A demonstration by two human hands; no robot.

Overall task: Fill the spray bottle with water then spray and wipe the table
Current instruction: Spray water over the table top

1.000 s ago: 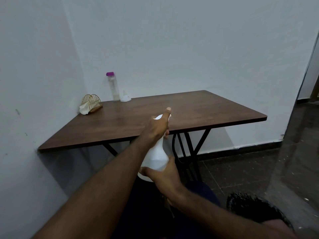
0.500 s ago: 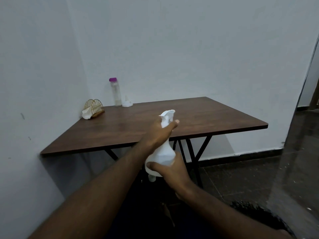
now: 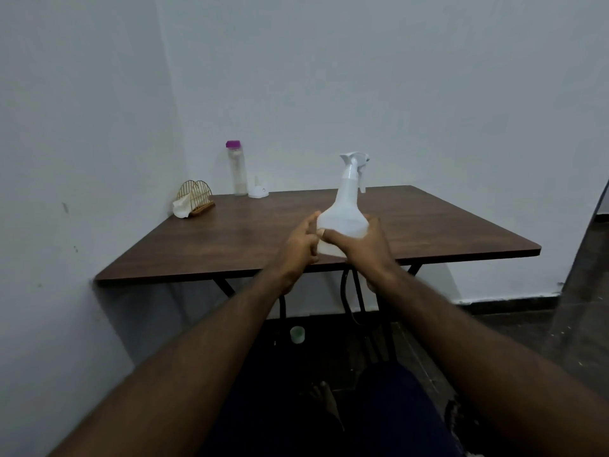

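A white translucent spray bottle [image 3: 344, 212] with its trigger head on stands upright above the near edge of the brown wooden table [image 3: 445, 232]. My right hand [image 3: 361, 249] is wrapped around the bottle's wide base. My left hand [image 3: 298, 245] is beside the base on the left, fingers apart, its fingertips close to or just touching the bottle. At the back left of the table stands a clear water bottle [image 3: 238, 171] with a purple cap.
A gold wire napkin holder [image 3: 195, 196] with white tissue sits in the back left corner, a small white cap-like piece [image 3: 258, 190] next to the water bottle. White walls close off the left and back. A small green cup [image 3: 297, 334] lies on the dark floor under the table.
The spray bottle has been raised up over the table's edge. My left hand has come off the trigger head and dropped to the bottle's base. My right hand keeps hold of the base.
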